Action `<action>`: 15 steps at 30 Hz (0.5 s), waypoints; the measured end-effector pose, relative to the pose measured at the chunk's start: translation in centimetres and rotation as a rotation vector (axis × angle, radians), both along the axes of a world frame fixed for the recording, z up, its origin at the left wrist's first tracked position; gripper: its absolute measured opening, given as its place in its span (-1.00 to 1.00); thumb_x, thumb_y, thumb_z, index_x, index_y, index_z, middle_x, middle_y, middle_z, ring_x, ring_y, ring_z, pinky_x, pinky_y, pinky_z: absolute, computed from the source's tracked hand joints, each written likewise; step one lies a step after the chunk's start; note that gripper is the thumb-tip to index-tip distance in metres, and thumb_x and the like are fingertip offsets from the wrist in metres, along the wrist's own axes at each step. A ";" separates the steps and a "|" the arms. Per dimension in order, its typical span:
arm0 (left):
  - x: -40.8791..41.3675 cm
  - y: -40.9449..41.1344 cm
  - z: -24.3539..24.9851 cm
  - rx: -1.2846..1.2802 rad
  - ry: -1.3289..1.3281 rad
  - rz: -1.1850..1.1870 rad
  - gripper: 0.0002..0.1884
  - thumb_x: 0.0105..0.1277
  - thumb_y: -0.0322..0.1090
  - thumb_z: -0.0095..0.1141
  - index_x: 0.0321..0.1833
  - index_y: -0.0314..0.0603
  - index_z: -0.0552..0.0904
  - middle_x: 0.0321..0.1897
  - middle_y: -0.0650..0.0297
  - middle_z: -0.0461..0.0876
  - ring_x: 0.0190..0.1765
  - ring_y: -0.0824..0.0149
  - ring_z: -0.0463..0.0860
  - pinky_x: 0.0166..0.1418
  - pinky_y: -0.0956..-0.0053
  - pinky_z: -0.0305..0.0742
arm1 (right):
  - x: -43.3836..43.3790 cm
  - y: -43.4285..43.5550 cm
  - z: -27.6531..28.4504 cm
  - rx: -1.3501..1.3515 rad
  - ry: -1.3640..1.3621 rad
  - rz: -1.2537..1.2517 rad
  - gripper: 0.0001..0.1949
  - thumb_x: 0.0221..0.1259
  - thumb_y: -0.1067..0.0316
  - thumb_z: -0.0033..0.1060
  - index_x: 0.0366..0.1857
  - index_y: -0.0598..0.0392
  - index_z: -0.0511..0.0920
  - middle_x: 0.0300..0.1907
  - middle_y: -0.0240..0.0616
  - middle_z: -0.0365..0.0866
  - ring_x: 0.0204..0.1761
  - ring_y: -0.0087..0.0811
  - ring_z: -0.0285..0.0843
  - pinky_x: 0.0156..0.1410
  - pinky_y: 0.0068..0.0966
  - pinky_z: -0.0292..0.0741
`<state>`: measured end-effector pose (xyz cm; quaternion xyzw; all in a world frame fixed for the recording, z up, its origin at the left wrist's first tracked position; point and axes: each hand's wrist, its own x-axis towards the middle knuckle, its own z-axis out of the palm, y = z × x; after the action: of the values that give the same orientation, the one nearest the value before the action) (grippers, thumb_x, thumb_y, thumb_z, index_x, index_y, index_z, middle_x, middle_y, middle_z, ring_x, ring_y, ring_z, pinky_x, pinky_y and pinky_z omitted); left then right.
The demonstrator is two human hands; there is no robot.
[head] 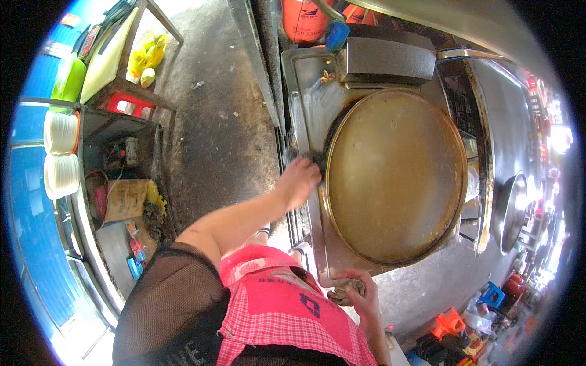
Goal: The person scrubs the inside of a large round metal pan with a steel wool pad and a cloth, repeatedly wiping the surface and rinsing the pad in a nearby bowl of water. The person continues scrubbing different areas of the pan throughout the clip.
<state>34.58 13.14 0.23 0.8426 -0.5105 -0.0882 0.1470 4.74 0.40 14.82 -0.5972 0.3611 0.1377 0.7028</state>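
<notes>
A large round griddle plate (396, 178) with a brownish surface sits on a stainless steel stand (316, 96) before me. At the griddle's left edge, my left hand (300, 180) is blurred, its fingers curled over the stand's rim. Something dark and blurred lies by its fingertips; whether the hand grips it cannot be seen. Below the griddle, near the stand's lower corner, my right hand (364, 293) holds a crumpled, dirty cloth (343, 293). Small food scraps (327, 76) lie on the stand's upper part.
A metal box (389, 59) borders the griddle's top, with a red cylinder (304, 20) behind. To the right are a metal counter (499, 105) and a wok (512, 215). Shelving (121, 114) stands left across the concrete floor (210, 114). Plastic crates and stools (447, 322) lie lower right.
</notes>
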 end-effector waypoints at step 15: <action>1.6 -1.0 0.5 0.203 -0.056 0.146 -0.77 0.14 -0.27 0.15 -0.16 -0.05 0.72 -0.08 0.24 0.58 0.11 0.18 0.46 0.25 0.19 0.29 | -0.7 0.2 0.0 -0.073 -0.001 0.100 -0.54 0.00 0.50 0.11 0.10 0.24 0.46 -0.02 -0.13 0.63 0.04 -0.36 0.59 0.19 -0.42 0.51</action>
<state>36.15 12.13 0.73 0.8903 -0.4399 -0.1048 0.0526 4.08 0.64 14.86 -0.6400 0.3350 0.1590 0.6729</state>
